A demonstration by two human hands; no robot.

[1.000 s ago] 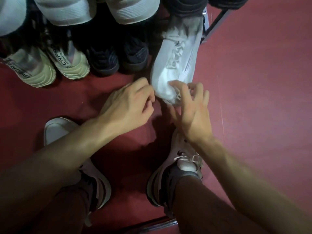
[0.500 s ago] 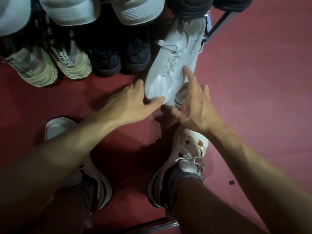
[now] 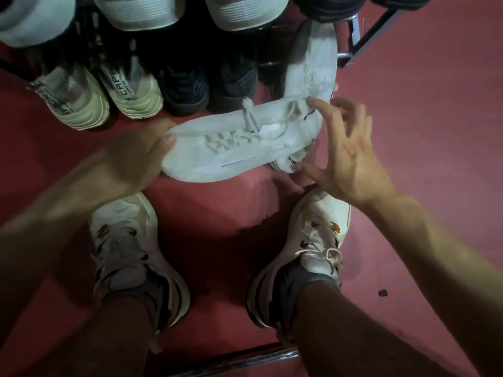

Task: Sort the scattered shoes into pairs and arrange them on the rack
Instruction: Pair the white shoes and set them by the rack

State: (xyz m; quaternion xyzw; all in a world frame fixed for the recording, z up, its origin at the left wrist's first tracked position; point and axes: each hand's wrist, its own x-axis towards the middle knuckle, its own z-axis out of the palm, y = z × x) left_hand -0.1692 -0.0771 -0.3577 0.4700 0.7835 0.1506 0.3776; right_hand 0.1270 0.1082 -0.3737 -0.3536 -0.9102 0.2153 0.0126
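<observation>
1. White sneaker [image 3: 239, 148] lying sideways across the red floor [image 3: 422, 118], toe to the left, heel just in front of a second white sneaker [image 3: 313, 63] under the rack [image 3: 364, 42].
2. Left hand [image 3: 130, 159] gripping the toe, thumb on top.
3. Right hand [image 3: 345, 148] spread wide at the heel, fingertips close; contact unclear.
4. Pale green pair [image 3: 100, 99] and dark pair [image 3: 209, 85] lined up on the left.

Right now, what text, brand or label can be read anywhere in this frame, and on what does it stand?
"CAPR": the strap of the right pale green sandal; the letters run on out of sight, and the smaller line beside them is blurred.
Left pale green sandal: similar lettering, too blurred.
White sneaker: fine print line and green heel mark, too small.
</observation>
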